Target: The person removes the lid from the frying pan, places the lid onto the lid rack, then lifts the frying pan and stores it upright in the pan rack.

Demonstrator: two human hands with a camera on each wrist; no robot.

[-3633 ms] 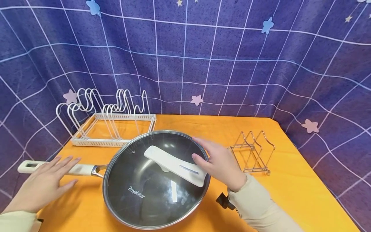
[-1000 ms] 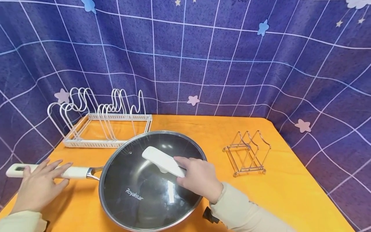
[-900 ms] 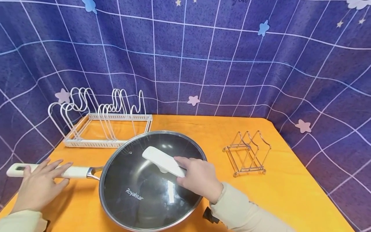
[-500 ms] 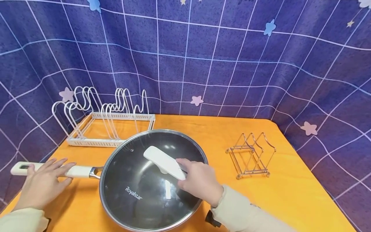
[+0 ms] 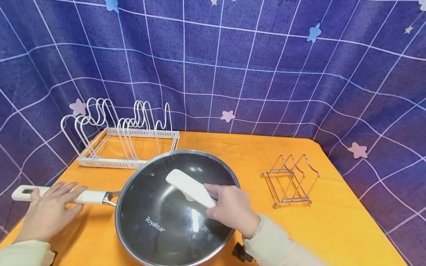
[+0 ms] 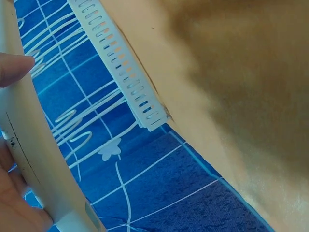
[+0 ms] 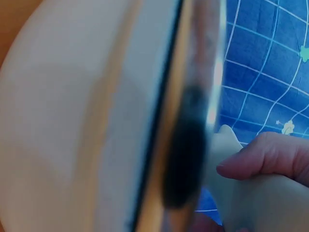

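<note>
The tablecloth [image 5: 253, 155] is plain bright orange. At twelve o'clock the backdrop [image 5: 233, 74] is deep purple-blue with a grid of thin white and pale blue lines, dotted with small stars in lilac, light blue and cream. The wok [image 5: 173, 210] is black inside with a silver rim, under a clear glass lid [image 5: 156, 195] with white lettering. The lid handle [image 5: 188, 186] and wok handle [image 5: 88, 197] are off-white. At ten o'clock the dish rack [image 5: 126, 129] is white; at three o'clock the wire stand [image 5: 291, 179] is shiny silver. Both sleeves [image 5: 283, 247] are pale beige.

Cream long sleeves [image 5: 283, 244], bare hands
</note>
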